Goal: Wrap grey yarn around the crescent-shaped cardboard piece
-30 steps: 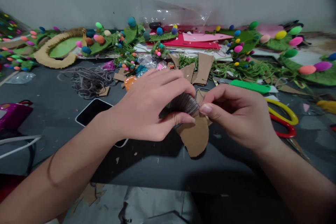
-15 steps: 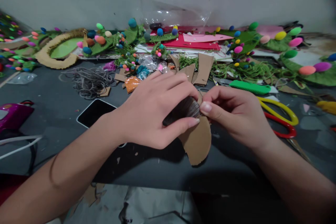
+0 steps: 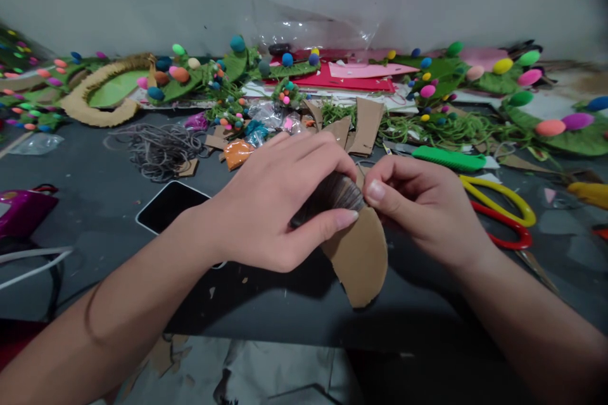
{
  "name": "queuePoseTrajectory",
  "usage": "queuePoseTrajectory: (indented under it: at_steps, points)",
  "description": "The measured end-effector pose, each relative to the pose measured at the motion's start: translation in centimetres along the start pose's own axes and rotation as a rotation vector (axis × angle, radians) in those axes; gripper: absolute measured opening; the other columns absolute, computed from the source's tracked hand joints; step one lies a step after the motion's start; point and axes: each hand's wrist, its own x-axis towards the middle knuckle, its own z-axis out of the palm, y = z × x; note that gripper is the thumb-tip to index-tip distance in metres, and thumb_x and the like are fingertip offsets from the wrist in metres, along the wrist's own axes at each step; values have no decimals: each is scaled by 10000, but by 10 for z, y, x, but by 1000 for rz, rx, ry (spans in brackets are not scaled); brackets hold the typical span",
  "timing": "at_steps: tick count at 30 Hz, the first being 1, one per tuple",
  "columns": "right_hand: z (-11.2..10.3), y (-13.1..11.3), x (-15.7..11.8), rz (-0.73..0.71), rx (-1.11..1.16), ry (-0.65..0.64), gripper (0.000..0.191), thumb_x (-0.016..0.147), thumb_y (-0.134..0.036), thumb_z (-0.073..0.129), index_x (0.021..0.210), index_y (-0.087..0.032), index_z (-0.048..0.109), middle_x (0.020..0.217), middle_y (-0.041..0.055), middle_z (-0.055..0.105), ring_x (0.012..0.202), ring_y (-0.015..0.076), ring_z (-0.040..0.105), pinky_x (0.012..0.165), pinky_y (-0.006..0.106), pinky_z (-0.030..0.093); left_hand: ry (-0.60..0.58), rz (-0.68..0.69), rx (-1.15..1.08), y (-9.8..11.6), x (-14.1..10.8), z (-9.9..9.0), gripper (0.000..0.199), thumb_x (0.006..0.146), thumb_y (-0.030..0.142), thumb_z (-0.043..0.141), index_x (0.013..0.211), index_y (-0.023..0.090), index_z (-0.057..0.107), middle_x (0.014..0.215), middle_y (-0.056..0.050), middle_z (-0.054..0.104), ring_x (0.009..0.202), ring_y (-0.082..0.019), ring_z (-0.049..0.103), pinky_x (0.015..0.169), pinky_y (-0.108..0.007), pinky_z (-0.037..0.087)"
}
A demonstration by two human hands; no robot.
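Observation:
A curved cardboard piece (image 3: 361, 259) is held above the dark table. Grey cord (image 3: 344, 192) is wound closely around its upper part, while the lower end is bare brown. My left hand (image 3: 280, 202) is closed around the wrapped part, thumb on the near side and fingers over the far side, hiding much of it. At the right edge of the winding, my right hand (image 3: 418, 205) pinches the grey cord between thumb and forefinger. A loose tangle of grey cord (image 3: 159, 149) lies behind and left of my hands.
A phone (image 3: 166, 205) lies beside my left wrist. Scissors with yellow and red handles (image 3: 503, 202) and a green-handled tool (image 3: 449, 158) are on the right. Leafy pieces with coloured balls, cardboard scraps (image 3: 368, 126) and a straw-coloured curved shape (image 3: 90, 111) line the back.
The cardboard piece has tilted slightly, its bare lower end shifting right and downward. Both hands keep nearly the same grip; the whole view has moved a little.

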Motion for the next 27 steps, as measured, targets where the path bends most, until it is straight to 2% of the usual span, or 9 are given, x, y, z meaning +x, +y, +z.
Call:
queuePoseTrajectory:
  at_steps: [5, 10, 15, 18, 21, 24, 27]
  points:
    - [-4, 1, -3, -182, -146, -20, 138, 906, -297, 698, 821, -194, 661, 689, -32, 625, 590, 61, 575, 538, 162, 476, 36, 37, -170, -4, -1, -3, 229, 895, 376, 622, 1060, 222, 581, 975, -59, 615, 862, -221, 551, 772, -405, 410]
    - [1, 4, -6, -377, -355, 72, 78, 939, -265, 650, 884, -211, 648, 777, -14, 675, 676, 88, 612, 597, 193, 488, 66, 16, -248, -1, -2, -7, 232, 885, 355, 645, 1055, 213, 573, 948, -51, 598, 837, -205, 550, 769, -392, 422]
    - [4, 9, -7, -606, -650, 171, 43, 961, -173, 591, 954, -207, 617, 786, -18, 635, 655, 76, 556, 611, 203, 449, 43, -8, -260, -1, -1, -5, 237, 893, 357, 635, 1071, 211, 575, 980, -60, 606, 879, -214, 569, 753, -382, 428]
    - [1, 9, -8, -646, -757, 154, 76, 964, -160, 563, 970, -218, 610, 812, 1, 642, 689, 107, 586, 627, 238, 457, 43, -28, -285, 0, -1, -4, 227, 907, 355, 625, 1067, 204, 568, 981, -55, 602, 865, -201, 570, 728, -367, 430]
    - [-2, 8, -8, -644, -767, 87, 98, 964, -161, 542, 1000, -228, 605, 827, 20, 656, 724, 144, 610, 648, 276, 471, 47, -80, -316, 0, -2, -5, 246, 918, 370, 621, 1082, 199, 555, 978, -50, 600, 845, -189, 565, 708, -354, 431]
    - [-3, 7, -7, -653, -770, 56, 110, 959, -152, 539, 1019, -220, 601, 803, 19, 643, 696, 138, 589, 630, 271, 459, 41, -115, -320, 0, -2, -5, 259, 925, 376, 614, 1098, 194, 548, 988, -54, 604, 855, -188, 566, 703, -345, 432]
    - [-2, 7, -6, -651, -795, 99, 89, 949, -144, 552, 982, -205, 610, 781, 14, 630, 664, 117, 560, 597, 255, 431, 22, -91, -303, 0, -1, -4, 227, 933, 363, 600, 1078, 194, 556, 985, -51, 601, 867, -184, 559, 726, -339, 433]
